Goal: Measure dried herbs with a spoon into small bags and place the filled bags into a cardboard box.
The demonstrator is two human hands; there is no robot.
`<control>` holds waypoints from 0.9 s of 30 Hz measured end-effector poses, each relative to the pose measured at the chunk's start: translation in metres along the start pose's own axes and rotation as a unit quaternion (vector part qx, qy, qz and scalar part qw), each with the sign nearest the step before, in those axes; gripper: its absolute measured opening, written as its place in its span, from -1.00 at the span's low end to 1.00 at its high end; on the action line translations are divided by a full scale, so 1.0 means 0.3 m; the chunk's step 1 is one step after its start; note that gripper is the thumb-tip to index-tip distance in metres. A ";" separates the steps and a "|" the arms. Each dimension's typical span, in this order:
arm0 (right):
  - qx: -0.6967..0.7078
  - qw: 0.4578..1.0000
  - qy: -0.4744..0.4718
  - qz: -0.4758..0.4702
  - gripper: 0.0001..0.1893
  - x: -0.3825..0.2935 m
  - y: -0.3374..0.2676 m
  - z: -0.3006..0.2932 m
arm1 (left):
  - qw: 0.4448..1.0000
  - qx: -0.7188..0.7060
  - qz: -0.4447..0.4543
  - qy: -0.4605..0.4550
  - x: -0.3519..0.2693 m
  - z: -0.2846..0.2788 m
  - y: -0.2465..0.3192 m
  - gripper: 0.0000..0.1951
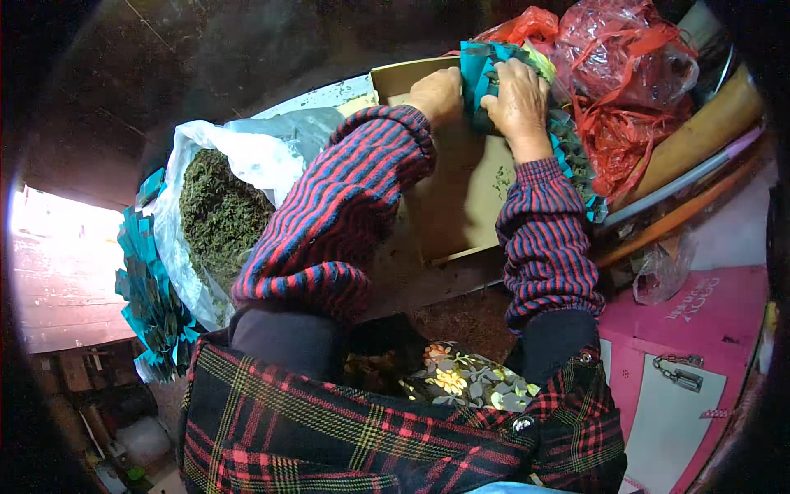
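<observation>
My right hand (517, 102) rests with spread, bent fingers on a bundle of teal packets (474, 65) at the far end of a shallow cardboard box (453, 216). Against the left side of that bundle is my left hand (437, 96), fingers curled; its fingertips are hidden, so whether it grips a packet is unclear. Dark crumbs lie on the box's bottom. Left of my left arm, an open white plastic bag (237, 154) holds a heap of dried, dark green leaves (219, 216).
Many teal packets (145, 272) are massed beyond the bag at left. Red plastic bags (623, 80) stand at the upper right, above a curved brown rim (697, 142). More packets (577, 154) line the box's right side. A pink cabinet (679, 321) with a padlock is at right.
</observation>
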State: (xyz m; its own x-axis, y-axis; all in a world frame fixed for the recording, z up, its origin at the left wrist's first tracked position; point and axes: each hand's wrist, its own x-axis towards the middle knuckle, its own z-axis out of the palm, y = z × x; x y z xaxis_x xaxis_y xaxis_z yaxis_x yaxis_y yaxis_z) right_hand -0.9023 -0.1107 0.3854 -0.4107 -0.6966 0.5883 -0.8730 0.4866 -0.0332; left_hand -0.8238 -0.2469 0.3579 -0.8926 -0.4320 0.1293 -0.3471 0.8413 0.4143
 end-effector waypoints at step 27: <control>0.018 0.999 -0.014 -0.030 -0.28 -0.005 0.005 0.008 | 0.998 0.030 0.001 -0.062 0.015 0.014 -0.005 -0.66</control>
State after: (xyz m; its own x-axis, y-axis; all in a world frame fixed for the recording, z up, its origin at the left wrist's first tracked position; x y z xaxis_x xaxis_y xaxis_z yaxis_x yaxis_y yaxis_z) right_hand -0.9037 -0.1102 0.3824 -0.3647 -0.7389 0.5666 -0.9047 0.4252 -0.0279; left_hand -0.8287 -0.2487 0.3541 -0.9206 -0.3901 0.0158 -0.3588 0.8613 0.3598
